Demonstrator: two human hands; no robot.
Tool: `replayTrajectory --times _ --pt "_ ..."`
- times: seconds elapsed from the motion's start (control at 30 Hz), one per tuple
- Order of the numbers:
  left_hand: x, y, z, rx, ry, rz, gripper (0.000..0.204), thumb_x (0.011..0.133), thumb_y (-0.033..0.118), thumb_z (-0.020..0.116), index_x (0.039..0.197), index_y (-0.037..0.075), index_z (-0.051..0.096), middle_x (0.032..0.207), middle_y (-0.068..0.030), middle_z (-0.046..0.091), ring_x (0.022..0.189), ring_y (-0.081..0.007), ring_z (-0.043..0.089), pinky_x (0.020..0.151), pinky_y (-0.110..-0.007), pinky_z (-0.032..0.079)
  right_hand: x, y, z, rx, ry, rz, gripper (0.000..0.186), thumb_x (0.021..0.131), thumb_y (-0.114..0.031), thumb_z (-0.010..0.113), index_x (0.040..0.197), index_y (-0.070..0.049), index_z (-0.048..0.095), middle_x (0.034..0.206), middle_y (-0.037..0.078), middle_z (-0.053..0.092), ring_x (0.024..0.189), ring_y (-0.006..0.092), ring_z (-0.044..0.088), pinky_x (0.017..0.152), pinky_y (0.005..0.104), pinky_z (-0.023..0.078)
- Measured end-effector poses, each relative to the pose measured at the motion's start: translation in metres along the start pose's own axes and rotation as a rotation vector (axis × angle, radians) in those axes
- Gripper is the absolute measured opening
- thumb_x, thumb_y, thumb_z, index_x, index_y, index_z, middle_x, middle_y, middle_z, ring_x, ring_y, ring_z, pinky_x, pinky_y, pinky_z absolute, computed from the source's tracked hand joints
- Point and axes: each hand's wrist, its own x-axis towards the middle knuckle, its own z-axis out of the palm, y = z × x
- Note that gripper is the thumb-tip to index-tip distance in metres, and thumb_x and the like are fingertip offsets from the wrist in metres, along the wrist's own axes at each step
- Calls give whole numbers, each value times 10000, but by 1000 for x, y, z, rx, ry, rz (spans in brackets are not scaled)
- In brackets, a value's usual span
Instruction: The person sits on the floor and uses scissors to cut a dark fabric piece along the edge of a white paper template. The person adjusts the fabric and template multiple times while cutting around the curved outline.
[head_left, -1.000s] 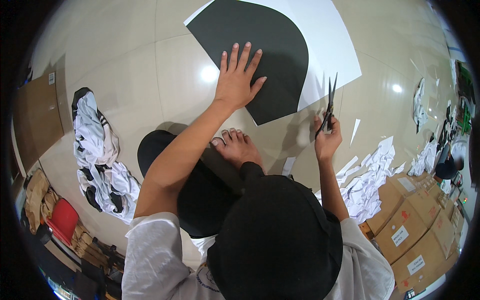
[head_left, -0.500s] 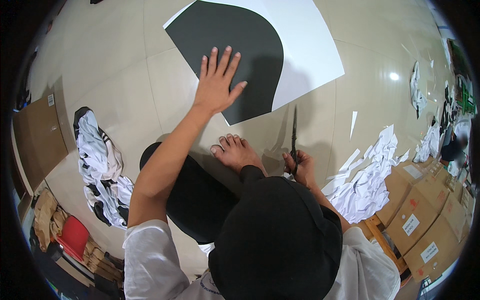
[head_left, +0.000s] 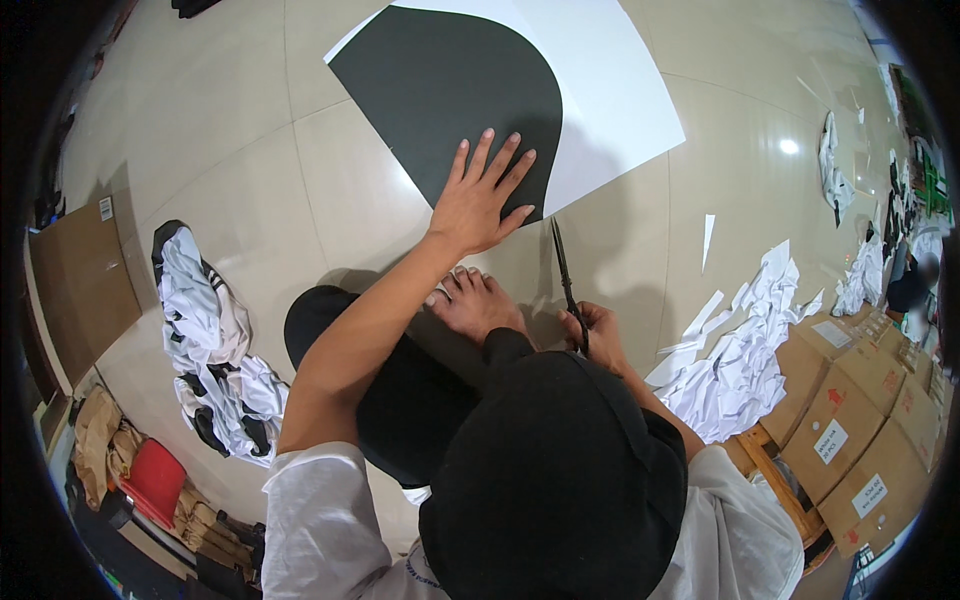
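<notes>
A black curved cut-out shape (head_left: 440,80) lies on a larger white sheet (head_left: 620,100) at the top of the view, on the floor. Fingers spread, my left hand (head_left: 475,200) rests flat on the lower part of the black piece. My right hand (head_left: 595,330) grips black scissors (head_left: 562,265), whose narrow blades point up at the sheets' near edge, their tips at the corner where black meets white; whether they touch is unclear. My bare foot (head_left: 475,305) is just below the sheets, under my left arm.
A bundle of white-and-black cloth (head_left: 215,320) lies on the left, beside flat cardboard (head_left: 85,290) and a red object (head_left: 155,475). White paper scraps (head_left: 730,370) and stacked cartons (head_left: 855,420) are on the right. Another person (head_left: 905,290) is at the far right edge.
My left hand has slid down toward the black piece's near edge. My right hand has brought the scissors leftward, their tips now at the sheets' edge. The sheets appear further left in the view.
</notes>
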Motion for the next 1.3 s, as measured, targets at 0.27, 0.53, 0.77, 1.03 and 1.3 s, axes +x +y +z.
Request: replayTrajectory --times 0.27,0.53,0.77,1.03,1.3 --pt "-15 -1 2 -215 40 366 245 986 317 758 1125 122 706 1374 -69 628 1480 -276 505 1350 -570 276 1 17 4 140 53 -17 407 976 -392 857 894 -35 678 742 20 667 611 104 611 559 287 495" --pt "-17 8 15 -262 206 264 134 985 198 748 1059 109 679 1238 -65 654 1326 -263 599 1307 -528 380 -3 18 1 107 42 -14 401 986 -383 848 888 -33 677 728 18 659 599 106 617 547 288 497" --pt "-13 10 12 -484 156 80 126 1020 163 712 1071 69 645 1283 -103 629 1314 -351 590 1282 -517 413 -5 11 7 88 -38 -4 404 989 -382 835 883 -26 675 730 26 651 620 116 626 559 290 505" --pt "-17 11 7 -510 197 58 145 1022 143 709 1081 61 606 1288 -115 617 1291 -379 593 1269 -528 420 -5 -10 13 128 -94 2 412 1023 -390 781 886 -19 667 744 47 646 624 154 627 599 332 520" --pt "-17 22 17 -466 217 105 145 1021 162 717 1078 69 622 1304 -113 619 1320 -349 589 1273 -549 413 3 -30 31 242 -72 28 369 1046 -354 768 905 -30 658 743 36 636 616 150 617 584 325 497"
